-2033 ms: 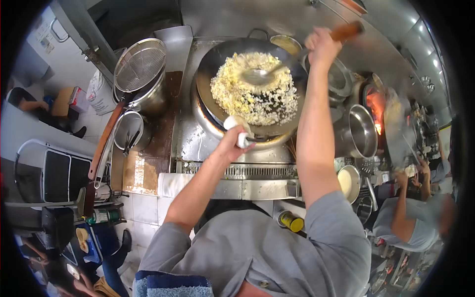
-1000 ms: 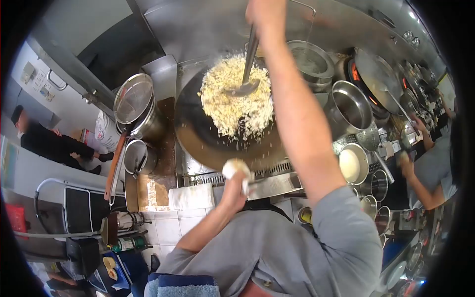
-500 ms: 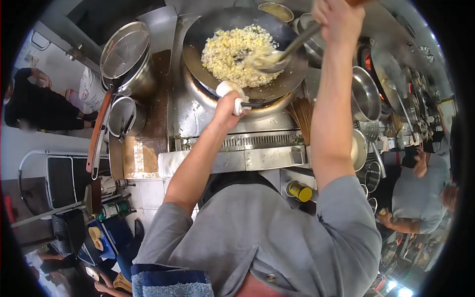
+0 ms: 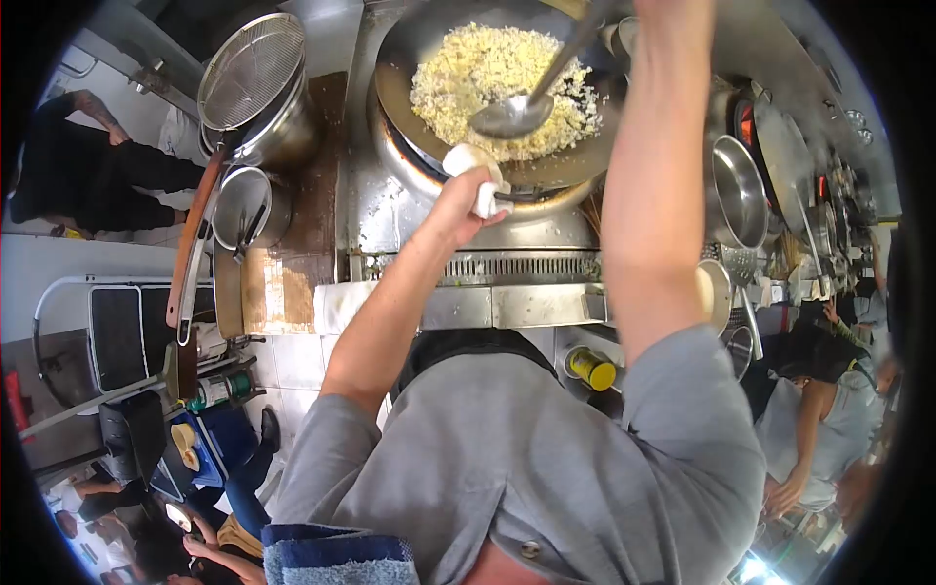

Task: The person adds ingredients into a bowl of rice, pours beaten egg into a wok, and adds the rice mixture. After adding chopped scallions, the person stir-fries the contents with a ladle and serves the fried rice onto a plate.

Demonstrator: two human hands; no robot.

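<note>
A dark wok (image 4: pixel 398 93) sits on the round burner, holding loose white rice mixed with yellow egg (image 4: pixel 487 68). My left hand (image 4: pixel 468 200) grips the wok's handle at the near rim through a folded white cloth (image 4: pixel 475 164). The bowl of a metal ladle (image 4: pixel 512 116) rests on or just above the rice, near the middle. Its shaft runs up and right towards my right hand (image 4: pixel 673 8), which is cut off by the top edge. The fingers of that hand are hidden.
At the left are a strainer (image 4: pixel 252 73) on a steel pot and a small metal pot (image 4: pixel 244 207). A steel pan (image 4: pixel 738 190) and another wok (image 4: pixel 782 156) stand right. Several people are at both sides. A white cloth (image 4: pixel 336 307) lies on the stove's front edge.
The wok has come down from its tilted toss onto the burner, and appears higher in view. The ladle bowl has shifted left across the rice. My right hand has mostly left the top of the view.
</note>
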